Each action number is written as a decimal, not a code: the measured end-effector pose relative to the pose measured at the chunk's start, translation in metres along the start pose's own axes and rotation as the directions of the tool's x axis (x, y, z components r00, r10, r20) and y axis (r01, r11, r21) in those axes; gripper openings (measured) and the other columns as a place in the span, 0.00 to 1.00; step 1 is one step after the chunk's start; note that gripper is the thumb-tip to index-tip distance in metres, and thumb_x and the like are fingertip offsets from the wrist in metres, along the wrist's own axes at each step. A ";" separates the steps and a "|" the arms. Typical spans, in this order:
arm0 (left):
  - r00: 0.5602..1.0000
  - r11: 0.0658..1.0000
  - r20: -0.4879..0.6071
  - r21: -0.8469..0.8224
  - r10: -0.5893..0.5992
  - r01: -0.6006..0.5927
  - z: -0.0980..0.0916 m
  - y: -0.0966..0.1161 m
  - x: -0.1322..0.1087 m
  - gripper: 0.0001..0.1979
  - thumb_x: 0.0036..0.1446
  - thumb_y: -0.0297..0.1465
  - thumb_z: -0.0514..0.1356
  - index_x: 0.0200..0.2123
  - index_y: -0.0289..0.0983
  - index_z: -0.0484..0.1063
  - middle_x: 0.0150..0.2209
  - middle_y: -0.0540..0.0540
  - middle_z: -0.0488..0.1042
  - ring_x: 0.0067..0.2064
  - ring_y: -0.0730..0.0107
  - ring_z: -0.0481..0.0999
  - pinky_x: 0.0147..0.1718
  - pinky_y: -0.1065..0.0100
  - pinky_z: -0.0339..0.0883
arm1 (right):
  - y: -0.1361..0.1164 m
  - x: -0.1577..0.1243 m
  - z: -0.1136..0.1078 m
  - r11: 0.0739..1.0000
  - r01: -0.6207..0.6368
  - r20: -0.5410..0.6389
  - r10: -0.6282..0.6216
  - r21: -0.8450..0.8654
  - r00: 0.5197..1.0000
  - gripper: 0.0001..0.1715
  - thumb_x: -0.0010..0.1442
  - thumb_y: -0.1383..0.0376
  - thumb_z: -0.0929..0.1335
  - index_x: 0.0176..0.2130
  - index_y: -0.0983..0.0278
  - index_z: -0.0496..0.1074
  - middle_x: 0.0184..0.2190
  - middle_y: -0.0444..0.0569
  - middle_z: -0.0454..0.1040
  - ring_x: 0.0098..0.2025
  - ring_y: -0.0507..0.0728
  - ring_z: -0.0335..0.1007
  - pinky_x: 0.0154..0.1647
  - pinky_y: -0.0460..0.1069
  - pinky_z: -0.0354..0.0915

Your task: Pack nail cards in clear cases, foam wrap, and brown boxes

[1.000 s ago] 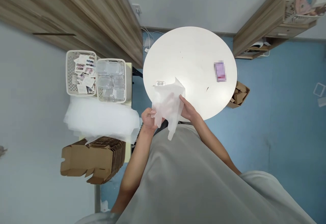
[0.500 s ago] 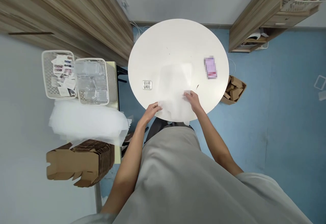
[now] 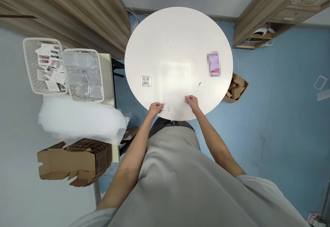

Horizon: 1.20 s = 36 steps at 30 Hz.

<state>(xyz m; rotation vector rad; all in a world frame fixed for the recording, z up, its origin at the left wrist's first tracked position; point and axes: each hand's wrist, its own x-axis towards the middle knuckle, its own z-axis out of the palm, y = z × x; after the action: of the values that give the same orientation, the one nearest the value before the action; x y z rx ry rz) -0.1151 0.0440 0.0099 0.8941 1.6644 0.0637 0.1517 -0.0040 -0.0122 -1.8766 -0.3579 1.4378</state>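
Observation:
A thin, translucent white sheet (image 3: pixel 175 82) lies on the white round table (image 3: pixel 177 31), close to its front edge. Its outline is faint against the tabletop. My left hand (image 3: pixel 156 108) has its fingers closed in a pinch at the sheet's near left side. On the opposite side, my right hand (image 3: pixel 192 102) pinches the near right edge, its fingertips slightly blurred. Left of the sheet sits a small clear case (image 3: pixel 145 81) with several silvery round pieces inside. A purple rectangular item (image 3: pixel 213 64), pixelated, lies on the right of the table.
On a side table at left are a white basket of printed cards (image 3: pixel 33 79), a basket of clear plastic boxes (image 3: pixel 100 86), a pile of white sheets (image 3: pixel 82 117) and stacked flat cardboard boxes (image 3: pixel 69 161). A carton of cardboard pieces (image 3: pixel 236 88) stands on the floor at right.
The view has shifted slightly. Both hands stay at the sheet's sides, and the sheet's near corner no longer shows hanging past the table's front edge.

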 end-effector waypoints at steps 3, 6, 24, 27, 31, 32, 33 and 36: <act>1.000 0.995 0.008 0.096 0.005 -0.006 -0.001 -0.009 0.007 0.14 0.62 0.38 0.66 0.27 0.39 0.72 0.32 0.44 0.82 0.30 0.68 0.77 0.32 0.67 0.72 | 0.012 -0.002 0.004 1.000 0.022 -0.042 -0.022 0.001 0.999 0.18 0.58 0.53 0.76 0.28 0.60 0.70 0.32 0.45 0.76 0.37 0.54 0.74 0.44 0.49 0.76; 1.000 0.989 0.025 0.147 0.003 -0.006 -0.004 -0.014 0.012 0.12 0.62 0.39 0.67 0.29 0.40 0.74 0.32 0.45 0.82 0.33 0.64 0.80 0.36 0.65 0.74 | 0.018 -0.004 0.008 0.999 0.037 -0.078 -0.037 -0.003 0.996 0.20 0.59 0.51 0.75 0.28 0.59 0.67 0.30 0.44 0.74 0.36 0.54 0.72 0.43 0.50 0.75; 0.877 0.694 0.009 0.608 0.481 -0.386 -0.108 0.064 0.112 0.47 0.57 0.32 0.70 0.78 0.33 0.59 0.82 0.31 0.51 0.82 0.36 0.49 0.80 0.41 0.52 | 0.035 -0.021 -0.002 0.965 -0.102 -0.187 0.058 -0.240 0.981 0.14 0.60 0.53 0.76 0.34 0.58 0.74 0.34 0.46 0.80 0.38 0.58 0.80 0.46 0.53 0.76; 0.880 0.694 0.029 0.603 0.473 -0.393 -0.109 0.068 0.123 0.43 0.58 0.37 0.70 0.75 0.37 0.65 0.80 0.34 0.58 0.80 0.36 0.55 0.78 0.41 0.57 | 0.040 -0.029 -0.003 0.948 -0.142 -0.227 0.076 -0.286 0.971 0.10 0.61 0.56 0.75 0.36 0.58 0.75 0.34 0.46 0.81 0.39 0.58 0.81 0.49 0.54 0.77; 0.866 0.684 0.000 0.614 0.500 -0.394 -0.105 0.068 0.117 0.40 0.56 0.39 0.71 0.71 0.41 0.69 0.74 0.36 0.65 0.75 0.33 0.60 0.73 0.41 0.65 | 0.040 -0.034 0.000 0.939 -0.140 -0.241 0.064 -0.314 0.968 0.05 0.62 0.60 0.73 0.37 0.58 0.76 0.35 0.46 0.83 0.38 0.58 0.81 0.53 0.55 0.75; 0.859 0.673 0.002 0.622 0.511 -0.401 -0.102 0.068 0.112 0.41 0.55 0.37 0.71 0.71 0.39 0.69 0.73 0.35 0.66 0.74 0.33 0.61 0.72 0.41 0.66 | 0.039 -0.033 0.001 0.939 -0.135 -0.241 0.058 -0.317 0.969 0.04 0.62 0.61 0.73 0.37 0.59 0.77 0.36 0.46 0.83 0.39 0.58 0.81 0.54 0.55 0.75; 0.853 0.658 0.012 0.630 0.522 -0.412 -0.098 0.067 0.106 0.42 0.54 0.35 0.71 0.71 0.37 0.68 0.72 0.34 0.67 0.73 0.34 0.62 0.71 0.41 0.67 | 0.038 -0.031 0.003 0.938 -0.129 -0.243 0.050 -0.323 0.969 0.03 0.62 0.62 0.72 0.37 0.59 0.77 0.36 0.47 0.83 0.40 0.59 0.81 0.55 0.55 0.75; 0.824 0.585 0.124 0.646 0.553 -0.490 -0.076 0.060 0.080 0.43 0.55 0.32 0.70 0.73 0.35 0.66 0.72 0.32 0.66 0.71 0.38 0.65 0.70 0.45 0.69 | 0.031 -0.021 0.005 0.932 -0.101 -0.248 0.013 -0.349 0.969 0.04 0.62 0.62 0.72 0.38 0.59 0.79 0.36 0.48 0.84 0.44 0.60 0.81 0.57 0.56 0.74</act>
<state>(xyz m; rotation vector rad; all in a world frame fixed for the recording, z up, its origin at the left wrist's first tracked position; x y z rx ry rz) -0.1510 0.1633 -0.0022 1.9535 1.4474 -0.0913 0.1331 -0.0367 -0.0192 -2.3478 -0.4744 1.2202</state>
